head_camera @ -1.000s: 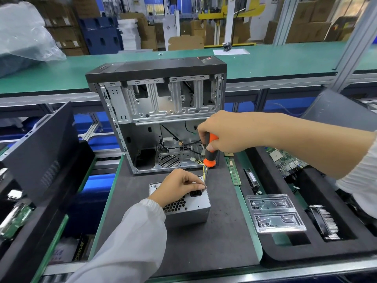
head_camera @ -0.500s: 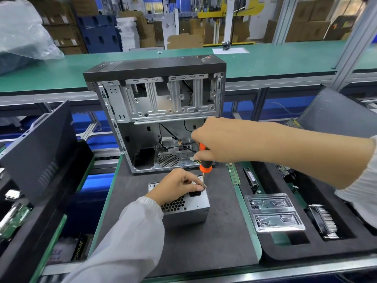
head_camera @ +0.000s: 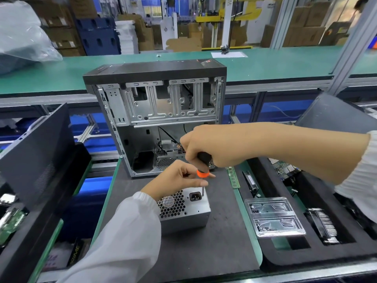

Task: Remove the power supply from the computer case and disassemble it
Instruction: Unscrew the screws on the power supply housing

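The silver power supply (head_camera: pixel 183 211) lies on the dark mat (head_camera: pixel 214 252), out of the open computer case (head_camera: pixel 155 103) that stands behind it. Its honeycomb fan grille and power socket face up. My right hand (head_camera: pixel 206 144) grips the black and orange handle of a screwdriver (head_camera: pixel 203 173), held upright. The tip touches the supply's top right beside the socket. My left hand (head_camera: pixel 177 178) hovers just above the supply, thumb and forefinger pinching the shaft under the orange collar.
A clear two-compartment screw tray (head_camera: pixel 273 217) sits on the black foam tray (head_camera: pixel 306 256) at the right, beside a heat sink (head_camera: pixel 324 225). A RAM stick (head_camera: pixel 233 178) lies right of the case. A dark side panel (head_camera: pixel 36 148) leans at the left.
The screwdriver came down and left until its tip met the supply's top. My left hand lifted off the supply and took the shaft between thumb and forefinger.
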Action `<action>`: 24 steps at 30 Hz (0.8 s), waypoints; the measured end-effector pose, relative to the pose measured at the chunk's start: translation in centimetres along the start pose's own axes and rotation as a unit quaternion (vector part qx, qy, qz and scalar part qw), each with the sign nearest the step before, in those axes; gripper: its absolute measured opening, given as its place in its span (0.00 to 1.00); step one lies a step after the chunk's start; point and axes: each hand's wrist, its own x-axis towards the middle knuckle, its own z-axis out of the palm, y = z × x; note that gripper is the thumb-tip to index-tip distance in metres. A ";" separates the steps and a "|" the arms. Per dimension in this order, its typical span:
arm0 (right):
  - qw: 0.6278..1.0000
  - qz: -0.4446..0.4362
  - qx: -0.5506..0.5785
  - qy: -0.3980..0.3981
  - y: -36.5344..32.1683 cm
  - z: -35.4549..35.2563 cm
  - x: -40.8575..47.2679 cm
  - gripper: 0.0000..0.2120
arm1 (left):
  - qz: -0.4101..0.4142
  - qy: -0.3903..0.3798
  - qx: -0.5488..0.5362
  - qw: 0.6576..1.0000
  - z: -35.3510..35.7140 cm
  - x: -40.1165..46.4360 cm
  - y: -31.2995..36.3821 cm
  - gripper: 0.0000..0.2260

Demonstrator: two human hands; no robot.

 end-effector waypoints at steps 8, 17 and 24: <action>0.983 0.164 0.025 -0.079 0.8 -1.1 -0.2 0.30 | 0.030 0.063 0.005 0.998 1.5 0.5 0.1 0.07; 0.977 0.123 -0.136 -0.110 0.4 -0.3 -0.2 0.14 | -0.009 -0.015 -0.053 0.998 0.8 0.4 1.0 0.09; 0.960 -0.013 -0.276 -0.036 -0.2 0.6 0.2 0.22 | 0.008 0.054 -0.039 0.998 0.2 0.3 1.5 0.06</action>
